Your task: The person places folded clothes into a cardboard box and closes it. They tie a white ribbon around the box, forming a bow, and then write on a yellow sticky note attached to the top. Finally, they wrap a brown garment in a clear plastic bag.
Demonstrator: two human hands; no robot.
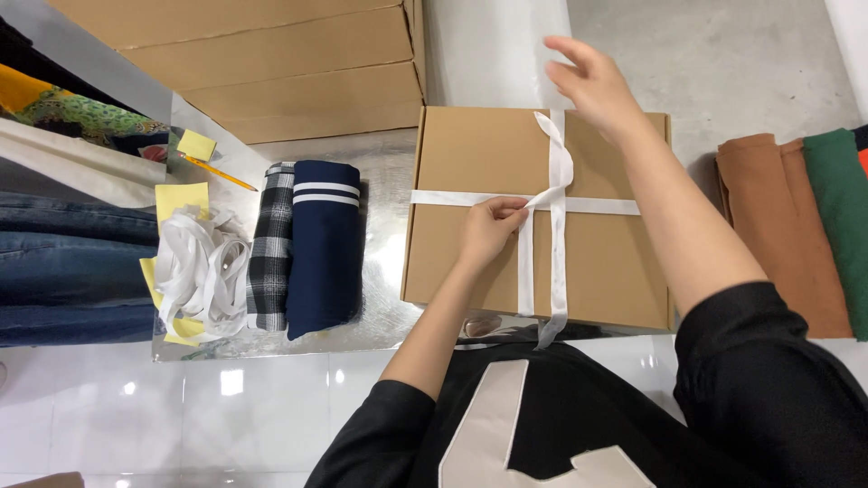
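Note:
A flat brown cardboard box [470,154] lies on a shiny metal table [384,172]. White ribbon [558,262] crosses its lid sideways and lengthways. My left hand [491,226] pinches the ribbon at the crossing near the lid's middle. My right hand [592,86] hovers over the box's far edge with fingers spread, close to the upper ribbon end; whether it touches the ribbon is unclear.
Left of the box lie a folded navy garment [324,248] and a plaid one [271,244], then a heap of white ribbon [199,271] on yellow paper. Cardboard sheets [298,63] are stacked behind. Folded brown and green clothes [796,217] sit at right, jeans [63,262] at left.

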